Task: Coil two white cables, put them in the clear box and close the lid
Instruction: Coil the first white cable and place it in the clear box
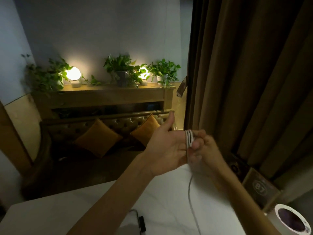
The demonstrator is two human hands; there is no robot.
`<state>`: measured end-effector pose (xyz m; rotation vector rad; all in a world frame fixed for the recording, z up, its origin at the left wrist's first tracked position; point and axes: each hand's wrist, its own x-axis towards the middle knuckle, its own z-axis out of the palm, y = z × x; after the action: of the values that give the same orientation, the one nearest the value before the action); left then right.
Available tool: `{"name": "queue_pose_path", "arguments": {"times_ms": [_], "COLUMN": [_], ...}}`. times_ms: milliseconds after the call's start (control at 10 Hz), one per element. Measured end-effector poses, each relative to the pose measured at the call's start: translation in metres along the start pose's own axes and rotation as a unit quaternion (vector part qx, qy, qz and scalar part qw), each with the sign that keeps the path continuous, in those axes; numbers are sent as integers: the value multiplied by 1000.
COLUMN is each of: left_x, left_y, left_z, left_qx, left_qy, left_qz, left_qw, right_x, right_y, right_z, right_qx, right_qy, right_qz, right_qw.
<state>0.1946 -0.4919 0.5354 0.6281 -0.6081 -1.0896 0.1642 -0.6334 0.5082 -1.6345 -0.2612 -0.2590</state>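
Note:
A white cable [189, 138] is wound in several loops around the fingers of my left hand [165, 146], which is raised above the white table [162, 204] with the palm toward me and the thumb pointing up. My right hand [205, 150] is just right of it, blurred, its fingers curled around the cable at the loops. The cable's free end [191, 197] hangs down from the hands to the table. At the lower edge, under my left forearm, lies part of a clear box [135, 223] with a dark clasp. No second cable is in view.
A roll of white tape [290, 221] stands at the table's right corner beside a sign reading 87 [259, 189]. Brown curtains [245, 73] hang on the right. Beyond the table are a tufted sofa with orange cushions [98, 138] and a shelf with plants and lamps [118, 72].

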Motion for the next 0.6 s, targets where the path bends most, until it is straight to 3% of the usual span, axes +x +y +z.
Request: {"name": "queue_pose_path", "arguments": {"times_ms": [100,200,300,400,500,600], "left_x": [1,6,14,21,23,22], "left_y": [11,26,33,23,10,6], "left_z": [-2,-13,-27,-30,-22,-8], "left_qx": [-134,-158,-88,-27,107,218], "left_qy": [9,81,181,260,290,267], "left_qz": [75,128,154,121,43,-14], "left_qw": [988,976,967,958,950,939], "right_x": [-15,-27,-35,-35,-23,-11], "right_y": [12,12,1,-16,-30,-38], "right_z": [22,25,14,-1,-19,-34], "right_qx": [-19,-112,-250,-451,-585,-620], "right_qy": [6,1,-12,-36,32,47], "right_qz": [14,-18,-45,-117,-267,-384], "right_qw": [1000,994,967,884,765,683]}}
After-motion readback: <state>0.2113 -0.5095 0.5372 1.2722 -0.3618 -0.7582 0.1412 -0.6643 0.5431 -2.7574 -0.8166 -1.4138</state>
